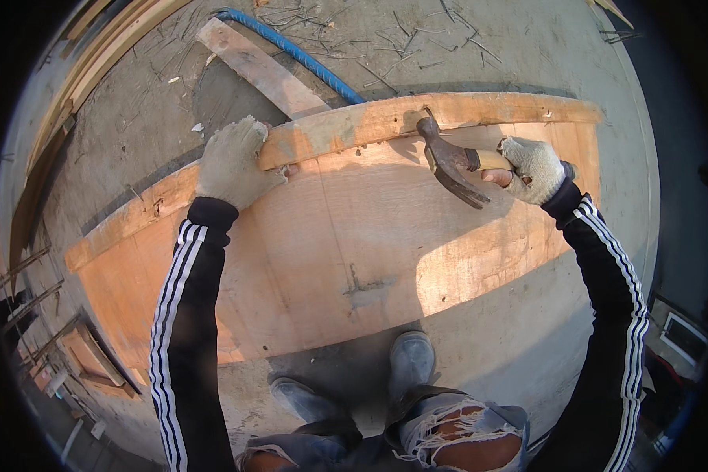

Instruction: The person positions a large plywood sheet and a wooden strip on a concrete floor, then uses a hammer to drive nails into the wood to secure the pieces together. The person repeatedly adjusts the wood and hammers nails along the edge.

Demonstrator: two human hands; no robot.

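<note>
My right hand (533,169), in a worn pale work glove, is wrapped round the wooden handle of a claw hammer (451,161). The hammer's face is up by the batten and its claw points down over the plywood. A bent nail (428,112) sticks out of the batten just beyond the hammer head. My left hand (237,161), gloved too, grips the wooden batten (346,130) with fingertips showing below its edge. This batten runs along the far edge of a plywood panel (315,252), which leans up in front of my legs.
Beyond the panel lie a loose board (256,63) and a blue ribbed pipe (299,55). Thin wire offcuts (417,47) litter the concrete floor (519,55). Long timbers (94,71) are at the far left, with rebar (35,303) below them. My boots (411,362) stand close to the panel.
</note>
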